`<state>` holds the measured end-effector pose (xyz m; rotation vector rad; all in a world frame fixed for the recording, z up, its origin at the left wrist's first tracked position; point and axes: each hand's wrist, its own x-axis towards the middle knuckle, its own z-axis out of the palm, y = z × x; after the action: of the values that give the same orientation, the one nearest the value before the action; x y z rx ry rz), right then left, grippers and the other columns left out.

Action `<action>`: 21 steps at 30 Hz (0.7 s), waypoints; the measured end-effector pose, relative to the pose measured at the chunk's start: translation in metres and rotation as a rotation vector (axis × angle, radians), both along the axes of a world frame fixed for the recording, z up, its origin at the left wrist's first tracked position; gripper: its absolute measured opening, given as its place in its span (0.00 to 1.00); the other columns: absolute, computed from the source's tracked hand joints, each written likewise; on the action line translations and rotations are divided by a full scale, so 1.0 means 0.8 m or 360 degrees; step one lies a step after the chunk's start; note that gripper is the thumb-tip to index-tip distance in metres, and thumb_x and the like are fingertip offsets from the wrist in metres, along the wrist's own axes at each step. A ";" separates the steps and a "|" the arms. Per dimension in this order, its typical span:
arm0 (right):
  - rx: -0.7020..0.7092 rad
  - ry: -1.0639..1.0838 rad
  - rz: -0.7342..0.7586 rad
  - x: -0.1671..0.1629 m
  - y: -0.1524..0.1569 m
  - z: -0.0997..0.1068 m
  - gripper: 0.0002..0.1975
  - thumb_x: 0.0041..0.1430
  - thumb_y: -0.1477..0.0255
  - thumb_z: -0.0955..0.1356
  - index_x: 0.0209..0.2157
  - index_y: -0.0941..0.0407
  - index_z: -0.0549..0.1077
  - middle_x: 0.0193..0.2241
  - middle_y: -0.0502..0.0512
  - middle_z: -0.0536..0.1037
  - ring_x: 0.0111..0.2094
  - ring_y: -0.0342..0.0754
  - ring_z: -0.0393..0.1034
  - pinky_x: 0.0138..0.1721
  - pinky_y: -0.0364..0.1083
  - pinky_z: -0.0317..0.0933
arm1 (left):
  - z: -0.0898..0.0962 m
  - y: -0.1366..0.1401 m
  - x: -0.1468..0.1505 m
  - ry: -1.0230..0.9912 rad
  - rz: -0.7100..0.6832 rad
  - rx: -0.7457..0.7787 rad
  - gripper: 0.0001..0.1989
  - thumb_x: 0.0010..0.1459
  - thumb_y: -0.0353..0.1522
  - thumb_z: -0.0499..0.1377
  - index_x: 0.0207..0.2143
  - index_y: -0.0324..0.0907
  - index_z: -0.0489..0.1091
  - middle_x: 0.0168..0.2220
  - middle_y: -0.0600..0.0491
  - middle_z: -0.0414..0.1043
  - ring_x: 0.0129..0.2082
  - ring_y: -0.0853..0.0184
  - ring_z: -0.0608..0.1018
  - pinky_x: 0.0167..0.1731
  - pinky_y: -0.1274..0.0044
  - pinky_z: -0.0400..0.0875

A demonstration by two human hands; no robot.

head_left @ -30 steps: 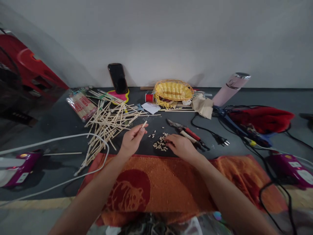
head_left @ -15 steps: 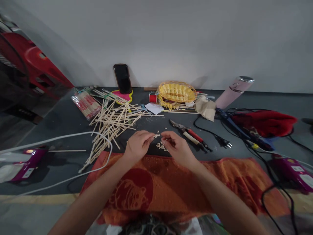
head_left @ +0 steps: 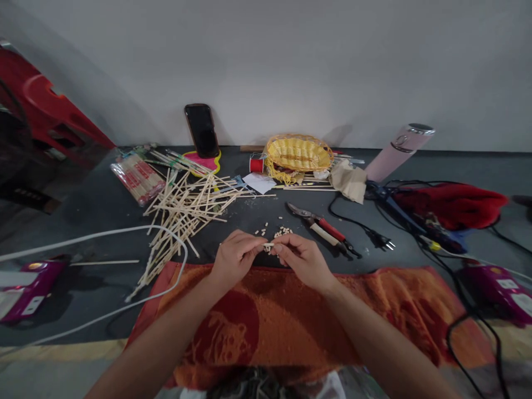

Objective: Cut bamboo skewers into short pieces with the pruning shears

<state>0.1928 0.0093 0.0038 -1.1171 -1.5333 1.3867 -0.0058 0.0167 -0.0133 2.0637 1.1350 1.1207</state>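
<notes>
Right in the middle of the frame, here's the short stick, tiny and pale, bridging the two hands. It lies crosswise, its long axis running left to right, close to level. The left hand has its left end, thumb and fingertips pressed together on it; the right hand comes in from the other side, thumb and finger closed on the right end. Neither hand is nearer: the stick sits squarely between them, and those fingertips are almost touching! Whether it's one piece or two meeting end to end, I can't tell from here, the fingers cover too much.

Look at the pose: both wrists low, just over the far edge of the orange towel, forearms slanting in from the bottom corners, knuckles up, the other fingers curled under.

Just beyond the fingertips, a scatter of cut bits lies on the dark table, partly hidden by the right hand. Off to the right of centre rest the cutters, blades toward the upper left, beyond the right hand. And left of centre, a jumbled heap of long sticks, well apart from the grip.
</notes>
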 end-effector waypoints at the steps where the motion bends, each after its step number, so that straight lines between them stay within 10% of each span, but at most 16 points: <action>1: -0.0001 -0.0001 0.0013 0.001 0.000 0.001 0.11 0.61 0.62 0.66 0.37 0.55 0.74 0.29 0.50 0.75 0.24 0.39 0.63 0.26 0.40 0.59 | -0.001 0.000 -0.001 0.0004 -0.0014 0.0000 0.12 0.59 0.29 0.57 0.43 0.49 0.76 0.35 0.49 0.79 0.35 0.64 0.75 0.39 0.72 0.66; 11: 0.0292 -0.0230 0.0099 -0.003 -0.003 -0.001 0.11 0.65 0.66 0.62 0.36 0.55 0.72 0.30 0.50 0.75 0.25 0.40 0.66 0.27 0.41 0.61 | 0.005 -0.006 0.002 0.0197 -0.0051 0.0182 0.12 0.59 0.28 0.57 0.44 0.46 0.75 0.37 0.49 0.79 0.35 0.63 0.75 0.38 0.72 0.67; 15: 0.0896 -0.0998 0.0027 0.029 0.017 0.004 0.09 0.65 0.68 0.62 0.39 0.54 0.72 0.36 0.54 0.77 0.39 0.47 0.70 0.43 0.46 0.63 | 0.003 -0.008 -0.001 0.0340 0.0041 0.0302 0.11 0.60 0.29 0.58 0.44 0.43 0.74 0.35 0.50 0.79 0.32 0.65 0.73 0.34 0.74 0.67; 21: 0.0727 -0.1923 -0.0526 0.113 0.044 0.005 0.15 0.54 0.61 0.70 0.38 0.55 0.71 0.46 0.63 0.71 0.45 0.62 0.63 0.42 0.58 0.61 | -0.003 -0.001 -0.006 0.0349 0.0179 0.0332 0.08 0.61 0.30 0.58 0.42 0.43 0.73 0.35 0.51 0.78 0.32 0.67 0.73 0.34 0.75 0.68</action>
<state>0.2834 0.0443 0.0079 -1.9059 -2.1276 -0.0126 -0.0104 0.0156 -0.0154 2.3558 1.3002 1.1275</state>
